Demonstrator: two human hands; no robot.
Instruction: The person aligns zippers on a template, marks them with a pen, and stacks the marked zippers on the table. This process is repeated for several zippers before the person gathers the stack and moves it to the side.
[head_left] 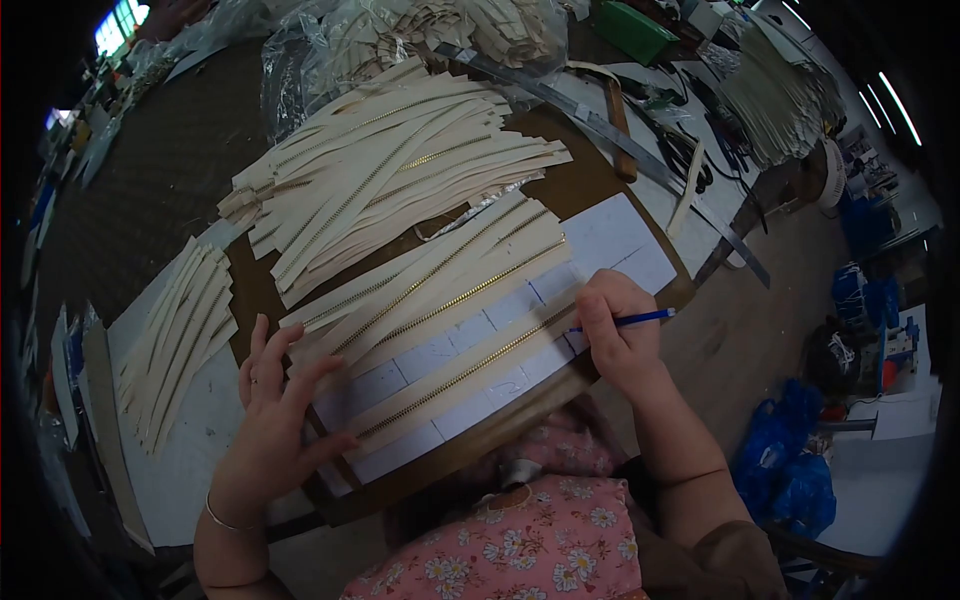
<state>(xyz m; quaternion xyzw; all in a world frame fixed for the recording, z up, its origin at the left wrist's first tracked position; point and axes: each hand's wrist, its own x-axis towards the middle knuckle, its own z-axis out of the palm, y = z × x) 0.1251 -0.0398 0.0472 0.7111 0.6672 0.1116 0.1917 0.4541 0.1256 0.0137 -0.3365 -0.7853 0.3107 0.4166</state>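
A: Zips [460, 375], colour?
B: Pale cream tape, brass-gold teeth down the middle.
A: Pen [630, 319]?
B: Blue.
A: Sheet [610, 240]?
B: White, ruled in a faint grey grid.
A: Board [590, 180]?
B: Plain dark brown.
A: Dress [540, 550]?
B: Pink, white daisy print.
A: Bags [780, 460], box [635, 30], bracelet [225, 520]?
B: Blue; green; silver.

A broad pile of cream zippers [390, 170] fans across the brown table [590, 185], with a smaller stack [175, 335] well apart at the left. Beyond lie a long metal ruler [600, 125], a green box [635, 30] and a clear plastic bag [400, 35] of zippers. Blue bags [785, 460] sit on the floor.
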